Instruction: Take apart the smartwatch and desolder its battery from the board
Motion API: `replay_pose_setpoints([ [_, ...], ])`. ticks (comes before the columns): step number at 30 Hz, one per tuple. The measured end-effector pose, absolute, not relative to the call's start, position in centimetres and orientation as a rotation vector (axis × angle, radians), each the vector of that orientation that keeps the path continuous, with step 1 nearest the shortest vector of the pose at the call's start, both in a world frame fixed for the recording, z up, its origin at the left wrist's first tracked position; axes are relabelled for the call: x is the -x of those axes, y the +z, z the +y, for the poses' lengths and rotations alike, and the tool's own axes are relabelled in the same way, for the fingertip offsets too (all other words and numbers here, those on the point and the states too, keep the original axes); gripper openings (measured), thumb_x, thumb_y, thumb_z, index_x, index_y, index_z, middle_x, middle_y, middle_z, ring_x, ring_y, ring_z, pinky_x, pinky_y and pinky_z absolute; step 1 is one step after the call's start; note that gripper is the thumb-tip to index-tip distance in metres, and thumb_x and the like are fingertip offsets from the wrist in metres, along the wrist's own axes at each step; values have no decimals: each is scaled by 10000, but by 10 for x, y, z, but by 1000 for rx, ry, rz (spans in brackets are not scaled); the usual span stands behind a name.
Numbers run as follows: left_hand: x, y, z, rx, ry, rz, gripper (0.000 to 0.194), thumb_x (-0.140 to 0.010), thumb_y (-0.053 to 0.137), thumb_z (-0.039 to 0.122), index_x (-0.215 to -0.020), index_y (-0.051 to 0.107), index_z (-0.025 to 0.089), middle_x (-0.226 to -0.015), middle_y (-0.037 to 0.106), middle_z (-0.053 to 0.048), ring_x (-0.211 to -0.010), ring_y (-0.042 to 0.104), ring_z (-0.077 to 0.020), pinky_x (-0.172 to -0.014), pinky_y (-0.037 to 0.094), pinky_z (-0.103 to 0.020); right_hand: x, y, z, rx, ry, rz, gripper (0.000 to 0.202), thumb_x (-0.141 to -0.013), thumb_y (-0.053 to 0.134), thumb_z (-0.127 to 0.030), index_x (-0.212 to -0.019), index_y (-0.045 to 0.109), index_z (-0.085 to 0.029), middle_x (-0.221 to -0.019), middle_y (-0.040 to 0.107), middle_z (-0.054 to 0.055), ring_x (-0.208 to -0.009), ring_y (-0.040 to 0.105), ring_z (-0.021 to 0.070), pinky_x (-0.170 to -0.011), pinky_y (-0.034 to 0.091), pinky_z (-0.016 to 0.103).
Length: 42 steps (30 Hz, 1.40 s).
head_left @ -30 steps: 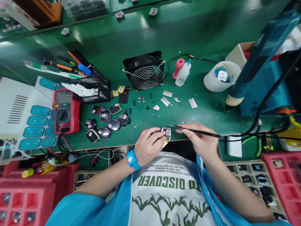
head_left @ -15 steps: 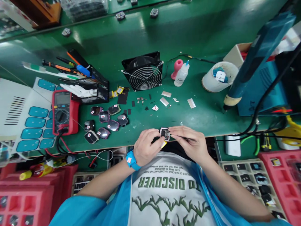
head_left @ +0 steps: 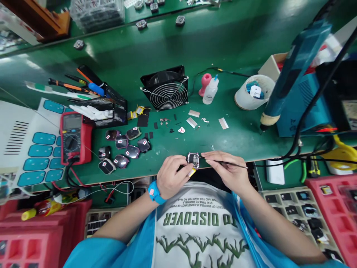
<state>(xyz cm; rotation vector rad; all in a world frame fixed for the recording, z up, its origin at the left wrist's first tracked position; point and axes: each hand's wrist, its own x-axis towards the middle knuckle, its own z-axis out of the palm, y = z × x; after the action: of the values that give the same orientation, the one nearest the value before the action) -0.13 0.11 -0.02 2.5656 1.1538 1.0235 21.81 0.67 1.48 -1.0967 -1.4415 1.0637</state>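
Note:
At the bench's front edge my left hand (head_left: 172,176) grips a small square watch case (head_left: 193,160) by its left side. The case is open and shows inner parts, with a yellow piece (head_left: 192,172) sticking out below it. Just right of the case, my right hand (head_left: 229,170) pinches thin dark tweezers (head_left: 230,163), their tip end close to the case's right side. Whether the tip touches the case is too small to tell. Several watch cases with stickers (head_left: 132,151) lie to the left on the green bench (head_left: 173,149).
Behind the hands stand a black fan (head_left: 169,95), a clear bottle (head_left: 210,90) and a white cup (head_left: 241,98). A red multimeter (head_left: 64,137) and a tool holder (head_left: 119,115) are at left. A blue hand tool (head_left: 287,82) hangs at right. Small parts lie mid-bench.
The camera view has shifted slightly. My right hand has drawn a little to the right of the watch case, and the tweezers show more of their length. My left hand keeps its hold.

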Motion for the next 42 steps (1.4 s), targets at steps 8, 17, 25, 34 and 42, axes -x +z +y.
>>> replay_pose_setpoints([
  [8,2,-1,1,-2547,1038,1156,111,-964,640,152,-1063,661,197,-947,667,-51,-971,667,-211,-799,564,-349,-216,14,6,988,1022,-1616,192,-929,698,-150,-1017,815,-273,-947,824,36,-1014,774,236,-896,648,403],
  [17,2,1,3,-2418,1044,1147,49,-951,652,144,-959,642,192,-931,702,-59,-992,690,-232,-814,587,-375,-219,14,8,957,1003,-1673,188,-937,692,-150,-1030,814,-258,-965,826,46,-1037,772,232,-907,647,391],
  [25,3,6,6,-2402,989,1093,101,-943,647,102,-932,621,200,-1052,752,-58,-1117,683,-243,-909,599,-428,-222,17,10,967,1094,-1574,139,-953,685,-211,-989,815,-247,-949,823,61,-960,786,224,-837,657,381],
  [34,6,26,20,-2340,739,1031,93,-943,635,122,-954,669,208,-1015,766,-45,-1065,695,-231,-895,605,-395,-223,16,9,969,1151,-1560,132,-961,677,-224,-983,806,-239,-1000,818,69,-951,778,205,-849,640,368],
  [42,16,40,39,-2263,602,884,53,-986,659,233,-1014,702,219,-1033,782,-34,-1067,693,-215,-951,589,-366,-247,27,25,1252,1184,-1526,418,-1025,520,-520,-784,657,-208,-660,674,-2,-561,634,125,-553,507,247],
])
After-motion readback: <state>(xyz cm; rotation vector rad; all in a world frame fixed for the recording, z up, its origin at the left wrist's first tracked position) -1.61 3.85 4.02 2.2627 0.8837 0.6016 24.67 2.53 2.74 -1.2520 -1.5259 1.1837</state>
